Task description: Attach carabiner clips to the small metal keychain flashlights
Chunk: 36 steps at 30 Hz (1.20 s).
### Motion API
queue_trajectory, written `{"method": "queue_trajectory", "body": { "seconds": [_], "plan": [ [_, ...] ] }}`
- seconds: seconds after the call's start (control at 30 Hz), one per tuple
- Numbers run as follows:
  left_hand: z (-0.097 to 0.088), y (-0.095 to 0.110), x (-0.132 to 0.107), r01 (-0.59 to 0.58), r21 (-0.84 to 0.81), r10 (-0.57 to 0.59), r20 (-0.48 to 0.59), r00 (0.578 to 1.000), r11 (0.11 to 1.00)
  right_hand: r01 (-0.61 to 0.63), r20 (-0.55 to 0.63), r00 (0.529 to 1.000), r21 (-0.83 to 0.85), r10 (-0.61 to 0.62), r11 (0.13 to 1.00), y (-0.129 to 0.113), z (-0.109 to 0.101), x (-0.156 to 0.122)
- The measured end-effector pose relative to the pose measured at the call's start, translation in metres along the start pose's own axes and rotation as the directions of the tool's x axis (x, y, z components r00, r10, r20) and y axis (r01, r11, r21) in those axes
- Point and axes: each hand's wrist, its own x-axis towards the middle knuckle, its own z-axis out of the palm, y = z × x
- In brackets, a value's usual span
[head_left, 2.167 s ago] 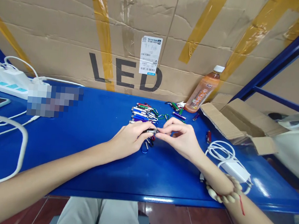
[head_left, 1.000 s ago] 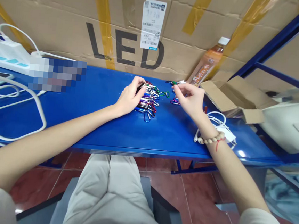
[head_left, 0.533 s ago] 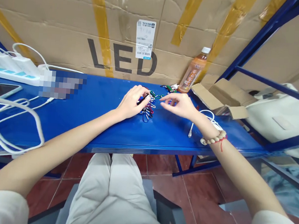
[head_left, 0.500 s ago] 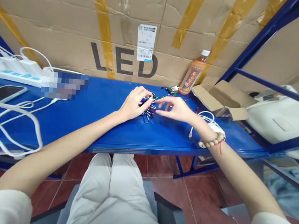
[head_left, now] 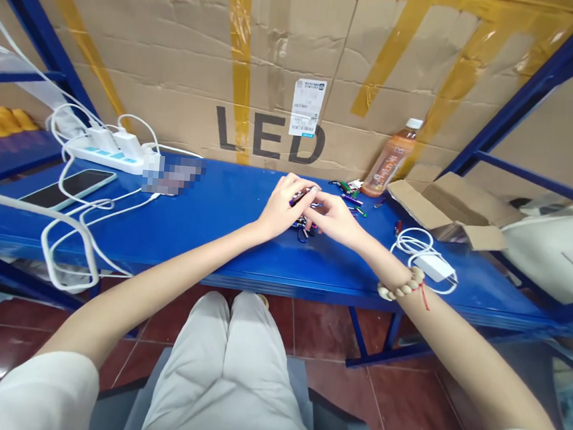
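Observation:
My left hand [head_left: 285,209] is closed round a bunch of small coloured carabiners [head_left: 303,235] just above the blue table. Several clips, blue and dark ones among them, show below the fingers. From the right, my right hand [head_left: 337,221] meets the left one, its thumb and fingers curled in at the same bunch. What its fingertips pinch is hidden. Behind the right hand, loose carabiners [head_left: 352,199] in purple, green and other colours lie scattered on the table.
An orange drink bottle [head_left: 390,158] stands at the back, beside an open cardboard box [head_left: 420,203]. A white charger [head_left: 434,267] with coiled cable lies right. Leftward are a phone [head_left: 71,188], a power strip [head_left: 108,158] and looped white cables. A large carton [head_left: 178,72] backs the table [head_left: 217,202].
My right hand has moved in from beside the bunch and its fingers have closed in against the left hand. The camera view has shifted, so everything sits farther right and slightly lower.

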Motion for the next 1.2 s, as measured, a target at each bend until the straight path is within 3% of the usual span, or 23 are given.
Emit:
{"method": "queue_trajectory", "body": {
  "seconds": [0.17,0.3,0.47,0.6,0.77,0.87,0.97,1.1,1.2],
  "plan": [
    [-0.009,-0.006,-0.012,-0.01,0.05,0.008,0.042,0.999,0.999,-0.026,-0.038,0.999,-0.257,0.017,0.966,-0.005,0.003,-0.002],
    [-0.024,-0.006,-0.022,0.008,0.09,-0.013,0.053,0.998,0.996,-0.105,-0.099,0.993,-0.49,0.065,0.865,-0.01,0.001,-0.003],
    [-0.054,0.006,-0.04,0.072,0.109,-0.075,0.022,0.997,0.991,-0.281,-0.179,0.96,-0.65,0.217,0.706,-0.011,-0.013,-0.008],
    [-0.087,0.028,-0.07,0.045,0.133,-0.052,0.053,0.997,0.99,-0.372,-0.208,0.923,-0.705,0.325,0.604,-0.011,-0.033,-0.022],
    [-0.13,0.063,-0.125,-0.121,0.145,0.09,0.21,0.974,0.982,-0.437,-0.199,0.861,-0.76,0.467,0.481,-0.006,-0.058,-0.045],
    [-0.15,0.079,-0.156,-0.322,0.176,0.246,0.35,0.904,0.93,-0.468,-0.155,0.808,-0.755,0.568,0.46,0.0,-0.067,-0.054],
    [-0.162,0.09,-0.175,-0.521,0.252,0.397,0.41,0.821,0.816,-0.482,-0.133,0.774,-0.757,0.62,0.44,0.004,-0.071,-0.058],
    [-0.172,0.102,-0.183,-0.614,0.304,0.49,0.397,0.776,0.728,-0.436,-0.173,0.805,-0.821,0.568,0.368,0.004,-0.065,-0.054],
    [-0.185,0.112,-0.183,-0.604,0.305,0.516,0.325,0.793,0.736,-0.391,-0.235,0.845,-0.884,0.481,0.256,0.004,-0.057,-0.049]
  ]
}}
